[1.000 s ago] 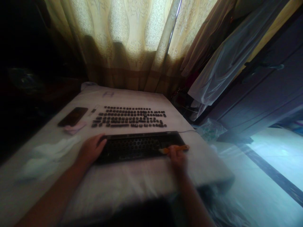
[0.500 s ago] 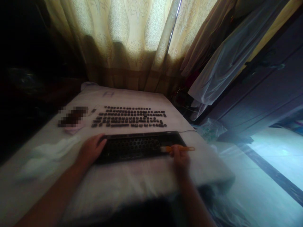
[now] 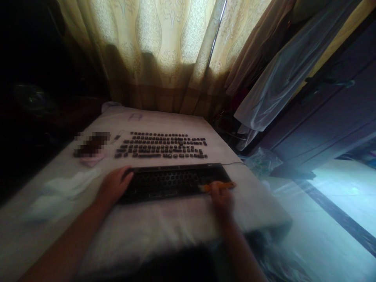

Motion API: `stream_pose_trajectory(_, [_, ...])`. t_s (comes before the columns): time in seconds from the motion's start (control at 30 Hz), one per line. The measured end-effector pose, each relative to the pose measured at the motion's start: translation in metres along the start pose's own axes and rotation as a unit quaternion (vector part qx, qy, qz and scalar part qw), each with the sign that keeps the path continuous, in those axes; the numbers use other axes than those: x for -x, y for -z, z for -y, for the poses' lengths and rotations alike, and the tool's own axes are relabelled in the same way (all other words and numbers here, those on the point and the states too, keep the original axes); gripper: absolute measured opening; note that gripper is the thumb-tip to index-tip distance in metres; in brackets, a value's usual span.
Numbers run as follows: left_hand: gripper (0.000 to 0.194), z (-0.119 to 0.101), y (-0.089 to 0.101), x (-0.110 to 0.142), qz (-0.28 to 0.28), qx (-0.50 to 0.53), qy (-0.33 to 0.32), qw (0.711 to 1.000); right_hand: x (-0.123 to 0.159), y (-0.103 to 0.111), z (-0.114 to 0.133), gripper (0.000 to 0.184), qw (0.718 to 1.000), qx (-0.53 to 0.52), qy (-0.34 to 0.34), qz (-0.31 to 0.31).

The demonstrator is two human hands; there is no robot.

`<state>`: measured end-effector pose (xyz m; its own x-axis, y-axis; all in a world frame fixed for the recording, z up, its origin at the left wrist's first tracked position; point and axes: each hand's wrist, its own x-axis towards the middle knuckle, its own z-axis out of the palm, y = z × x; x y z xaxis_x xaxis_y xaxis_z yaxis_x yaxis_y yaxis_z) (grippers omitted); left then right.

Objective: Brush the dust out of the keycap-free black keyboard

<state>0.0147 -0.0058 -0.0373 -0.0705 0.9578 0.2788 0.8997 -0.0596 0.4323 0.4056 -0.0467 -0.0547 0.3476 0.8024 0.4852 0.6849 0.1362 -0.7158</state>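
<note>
A black keyboard point(image 3: 167, 192) with its keycaps off lies across the cloth-covered table. My left hand point(image 3: 114, 185) grips its left end, thumb on top and the other fingers at the far edge. My right hand point(image 3: 221, 196) is closed around an orange-handled brush point(image 3: 225, 185) above the keyboard's right part. The brush's pale bristles point left; whether they touch the keyboard I cannot tell. Behind the keyboard, loose black keycaps point(image 3: 149, 156) are laid out in rows like a keyboard layout.
A pixelated dark object point(image 3: 92, 145) lies on a pink cloth at the left. Nearer sits a crumpled white cloth or plastic point(image 3: 63, 188). A cable point(image 3: 233, 162) runs off the table's right edge, beside a clear plastic bag point(image 3: 263, 160). Curtains point(image 3: 164, 78) hang behind.
My right hand moved the brush slightly right, then back left, over the keyboard's right part. My left hand stayed on the keyboard's left end.
</note>
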Motion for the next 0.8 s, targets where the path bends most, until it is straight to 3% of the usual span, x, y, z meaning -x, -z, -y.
stream_pose_trajectory(0.3, [0.049, -0.002, 0.003, 0.000, 0.004, 0.003, 0.000, 1.000, 0.003, 0.004, 0.013, 0.049, 1.000, -0.020, -0.001, -0.012])
stream_pose_trajectory(0.53, [0.058, -0.003, 0.002, 0.000, 0.010, 0.003, 0.005, 1.000, -0.003, 0.005, 0.007, 0.063, 0.999, -0.005, -0.001, -0.034])
stream_pose_trajectory(0.8, [0.053, -0.002, 0.002, 0.000, 0.007, 0.006, 0.002, 1.000, -0.002, 0.000, 0.001, 0.067, 0.999, 0.021, 0.007, -0.035])
